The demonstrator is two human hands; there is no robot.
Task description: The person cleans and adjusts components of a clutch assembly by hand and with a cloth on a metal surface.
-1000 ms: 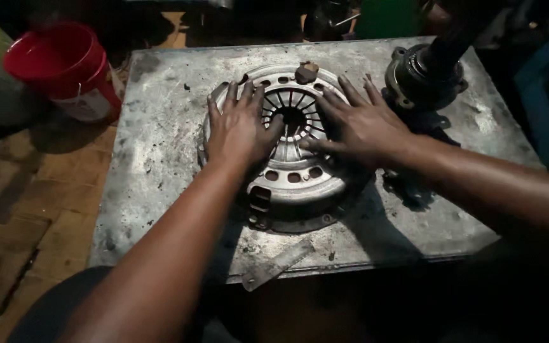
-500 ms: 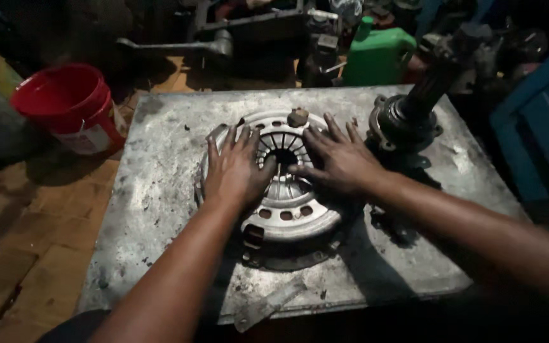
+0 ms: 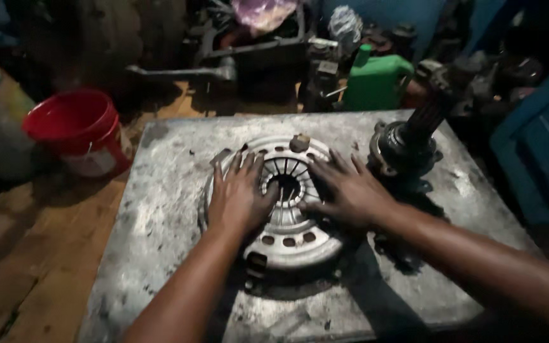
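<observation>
Both hands, left hand (image 3: 239,197) and right hand (image 3: 347,190), are lying flat, fingers spread, on the clutch cover (image 3: 287,251). It is sitting on the desk (image 3: 160,209). A splined shaft (image 3: 408,143) is standing just right of the cover.

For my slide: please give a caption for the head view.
Both hands, left and right, flat on a round metal clutch cover.

Both hands, left (image 3: 239,197) and right (image 3: 345,190), lie flat, fingers spread.

Round grey metal clutch pressure plate (image 3: 287,216): dull cast finish, grimy, radial spring fingers slightly brighter. Flat grey metal work plate (image 3: 160,209): matt, scratched, blotched with dark stains. Dark splined metal shaft assembly (image 3: 408,143): oily, blackened. Red plastic bucket (image 3: 77,130): smooth, faint sheen. Green plastic jerrycan (image 3: 376,79): smooth. Brown wooden plank floor (image 3: 27,254): rough, worn.
</observation>
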